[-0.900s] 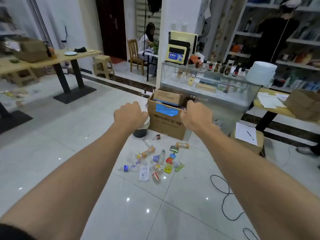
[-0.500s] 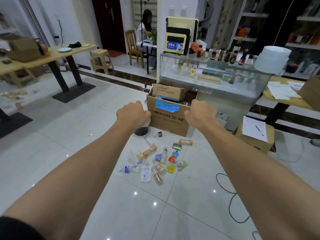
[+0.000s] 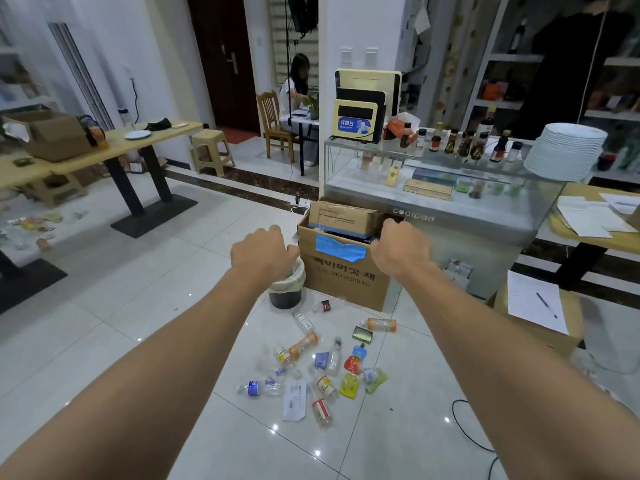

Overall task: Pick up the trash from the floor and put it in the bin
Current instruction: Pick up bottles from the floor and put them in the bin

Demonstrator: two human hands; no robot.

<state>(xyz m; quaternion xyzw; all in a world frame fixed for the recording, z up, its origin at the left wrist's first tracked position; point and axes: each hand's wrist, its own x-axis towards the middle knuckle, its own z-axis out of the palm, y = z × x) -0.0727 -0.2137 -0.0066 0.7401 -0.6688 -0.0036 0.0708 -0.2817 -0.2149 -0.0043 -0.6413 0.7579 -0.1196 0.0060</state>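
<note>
The floor point(image 3: 104, 306) was glossy white tile, crossed by a dark marble strip point(image 3: 242, 183) and dotted with reflected ceiling lights. On the left stood a long wooden table point(image 3: 114, 147) on black pedestals, with a beige plastic stool point(image 3: 211, 147) beyond it. A dark door point(image 3: 225, 60) broke the white wall point(image 3: 162, 64). A glass display counter point(image 3: 433, 181) stood in the middle, with white shelving point(image 3: 512, 60) behind it. A wooden chair point(image 3: 273, 123) sat near the doorway.

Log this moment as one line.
left hand: fist, empty | right hand: fist, empty | trash: on floor | bin: by box
</note>
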